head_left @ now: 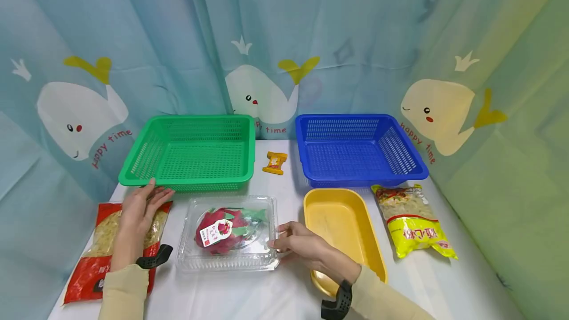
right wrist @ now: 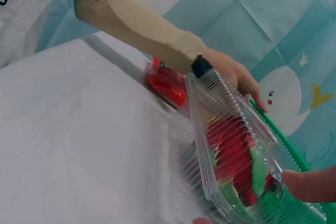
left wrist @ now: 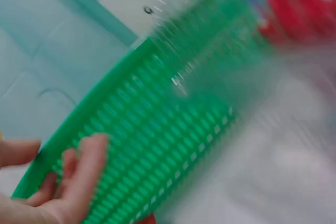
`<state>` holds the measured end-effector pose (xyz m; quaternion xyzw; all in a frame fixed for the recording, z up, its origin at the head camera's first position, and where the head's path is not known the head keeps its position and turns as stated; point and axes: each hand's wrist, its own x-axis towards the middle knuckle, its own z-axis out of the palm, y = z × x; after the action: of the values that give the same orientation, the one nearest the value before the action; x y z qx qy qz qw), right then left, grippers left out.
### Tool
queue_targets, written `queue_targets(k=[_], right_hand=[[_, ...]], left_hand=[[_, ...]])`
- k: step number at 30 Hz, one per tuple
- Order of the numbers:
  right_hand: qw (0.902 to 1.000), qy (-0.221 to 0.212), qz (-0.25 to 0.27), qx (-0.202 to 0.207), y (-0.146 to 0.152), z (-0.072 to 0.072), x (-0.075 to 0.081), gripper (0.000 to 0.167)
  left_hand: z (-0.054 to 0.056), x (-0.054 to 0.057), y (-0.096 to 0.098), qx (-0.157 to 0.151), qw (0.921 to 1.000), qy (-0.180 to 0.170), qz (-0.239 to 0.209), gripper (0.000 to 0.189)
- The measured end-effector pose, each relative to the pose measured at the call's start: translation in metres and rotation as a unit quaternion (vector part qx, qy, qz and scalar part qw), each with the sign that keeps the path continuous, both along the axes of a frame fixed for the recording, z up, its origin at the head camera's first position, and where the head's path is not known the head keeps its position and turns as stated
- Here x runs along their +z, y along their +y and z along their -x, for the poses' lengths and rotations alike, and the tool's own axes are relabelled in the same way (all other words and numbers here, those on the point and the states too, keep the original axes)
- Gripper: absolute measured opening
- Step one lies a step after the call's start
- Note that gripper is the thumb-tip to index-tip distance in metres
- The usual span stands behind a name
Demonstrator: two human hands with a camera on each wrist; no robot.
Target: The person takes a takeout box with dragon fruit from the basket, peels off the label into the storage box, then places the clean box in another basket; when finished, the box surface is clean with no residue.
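My right hand (head_left: 306, 248) pinches the right edge of a clear plastic clamshell box (head_left: 226, 264), thumb above and a fingertip below in the right wrist view. Inside the box lies a pink-red dragon fruit (head_left: 242, 231) with green scales and a white label. My left hand (head_left: 140, 211) holds nothing; its fingers are loosely bent by the front left corner of the green basket (head_left: 186, 182). Below that hand lies a red bag (head_left: 86, 278) of pale dry food, partly hidden by the forearm. The left wrist view is blurred.
A blue basket (head_left: 355, 183) stands at the back right, with a yellow tray (head_left: 313, 211) in front of it. Further right lies a yellow-and-clear food bag (head_left: 415, 228). Between the baskets is a small orange-wrapped snack (head_left: 275, 162). Curtains (head_left: 275, 23) enclose the table.
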<state>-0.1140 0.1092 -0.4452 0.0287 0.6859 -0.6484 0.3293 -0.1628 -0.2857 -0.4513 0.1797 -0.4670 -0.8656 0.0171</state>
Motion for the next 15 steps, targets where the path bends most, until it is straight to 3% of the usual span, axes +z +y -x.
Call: queue_targets(k=[1,2,3,5,7,8,9,11,15], right_hand=[[1.0,0.005,-0.007,0.002,0.001,0.0,0.001,0.053],[0.9998,0.011,-0.015,0.003,0.001,0.0,0.002,0.054],[0.9996,0.016,-0.021,0.004,0.002,0.0,0.003,0.054],[0.9989,0.031,-0.035,0.006,0.001,0.0,0.005,0.056],[0.998,0.042,-0.047,0.007,0.0,0.0,0.006,0.059],[0.9972,0.051,-0.055,0.008,-0.001,0.0,0.006,0.061],[0.9962,0.06,-0.063,0.007,-0.002,0.0,0.007,0.064],[0.9919,0.085,-0.094,0.001,-0.004,0.002,0.009,0.066],[0.9778,0.146,-0.149,-0.019,-0.005,0.009,0.012,0.069]], left_hand=[[-0.002,-0.001,0.002,-0.026,0.9973,-0.017,0.067,0.048],[-0.005,-0.002,0.004,-0.054,0.9879,-0.034,0.141,0.054],[-0.008,-0.003,0.006,-0.084,0.9713,-0.052,0.216,0.062],[-0.017,-0.003,0.01,-0.133,0.9253,-0.077,0.347,0.073],[-0.026,-0.002,0.014,-0.175,0.8882,-0.089,0.416,0.077],[-0.03,-0.002,0.015,-0.191,0.8775,-0.09,0.43,0.078],[-0.034,-0.002,0.016,-0.206,0.8722,-0.09,0.434,0.079],[-0.039,-0.004,0.019,-0.231,0.8741,-0.085,0.419,0.08],[-0.045,-0.013,0.026,-0.249,0.8952,-0.082,0.36,0.079]])
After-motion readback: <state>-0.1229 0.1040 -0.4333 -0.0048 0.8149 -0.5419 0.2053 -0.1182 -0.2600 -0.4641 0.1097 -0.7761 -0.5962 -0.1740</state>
